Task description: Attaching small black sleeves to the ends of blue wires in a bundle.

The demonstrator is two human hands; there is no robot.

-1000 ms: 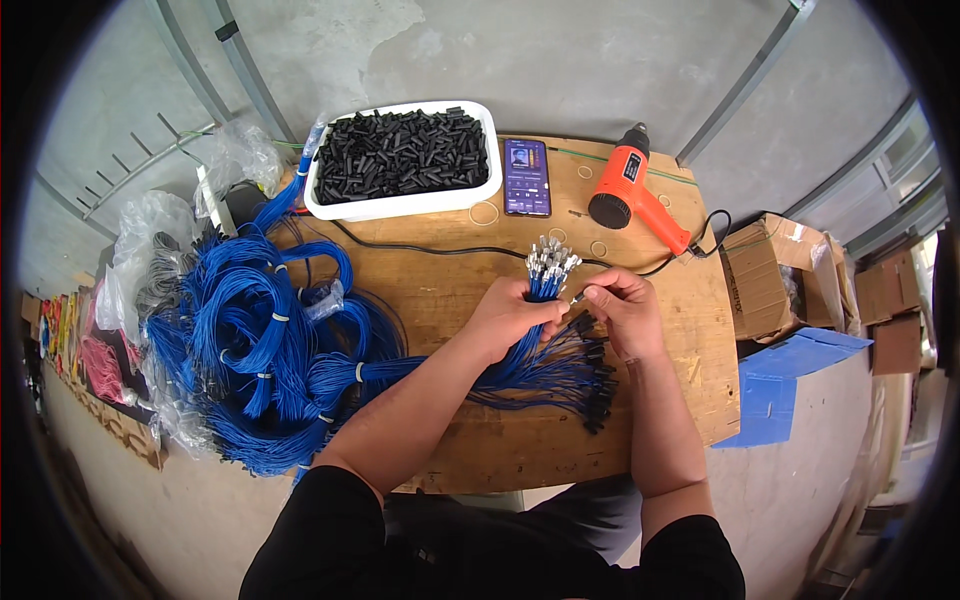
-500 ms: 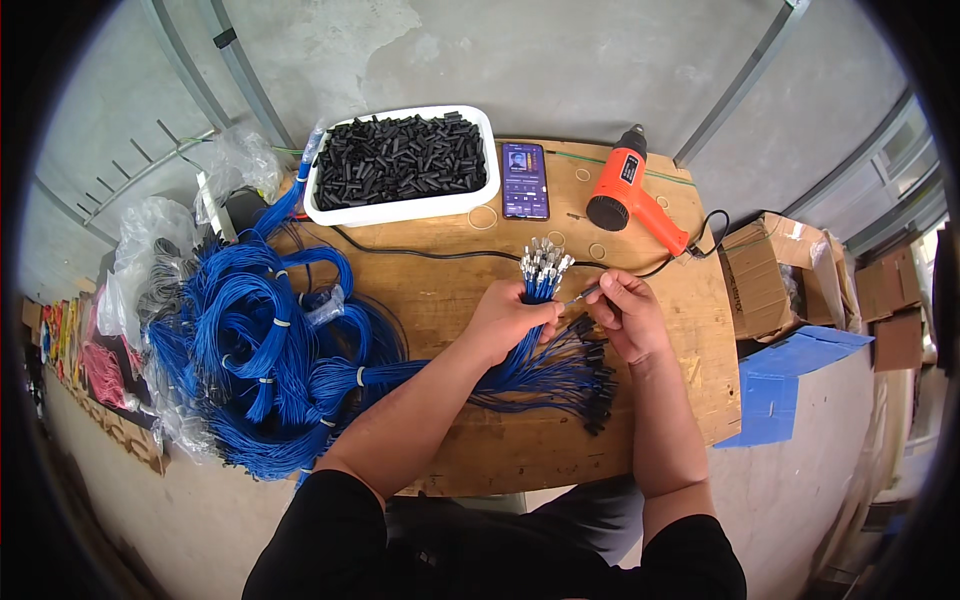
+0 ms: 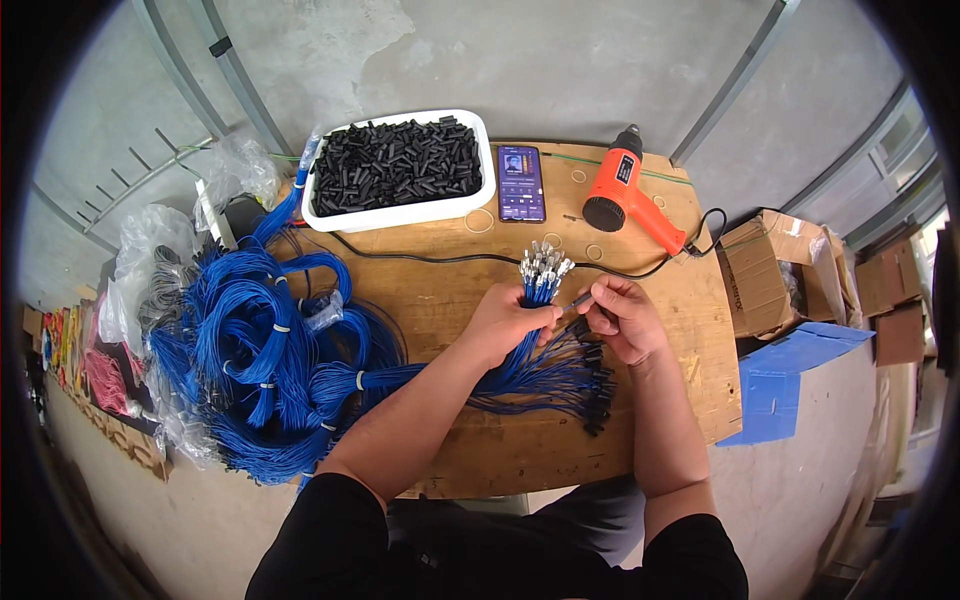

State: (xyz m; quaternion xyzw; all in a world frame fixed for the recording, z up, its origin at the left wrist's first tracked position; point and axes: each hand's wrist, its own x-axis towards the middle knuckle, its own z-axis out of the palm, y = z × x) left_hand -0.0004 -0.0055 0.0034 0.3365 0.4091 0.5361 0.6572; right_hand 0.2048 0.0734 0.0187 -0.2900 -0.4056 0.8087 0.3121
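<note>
My left hand (image 3: 515, 318) is closed around a bundle of blue wires (image 3: 540, 290), whose silvery metal terminals (image 3: 545, 262) stand up above the fist. Just right of it, my right hand (image 3: 622, 318) pinches a short black sleeve (image 3: 582, 299) between thumb and fingers. The sleeve points toward my left thumb; whether a wire runs inside it is too small to tell. Below both hands, wire ends capped with black sleeves (image 3: 595, 400) fan out over the wooden table (image 3: 460, 455).
Coiled blue wire bundles (image 3: 250, 340) heap up at the left. A white tub (image 3: 400, 218) of black sleeves stands at the back beside a phone (image 3: 521, 185). An orange heat gun (image 3: 630, 190) lies back right, its black cord crossing the table. Cardboard boxes (image 3: 770, 265) sit beyond the right edge.
My right fingers have shifted slightly, and the black sleeve now shows plainly at their tips, where a thin piece with a pale tip was seen before. The left hand keeps its grip.
</note>
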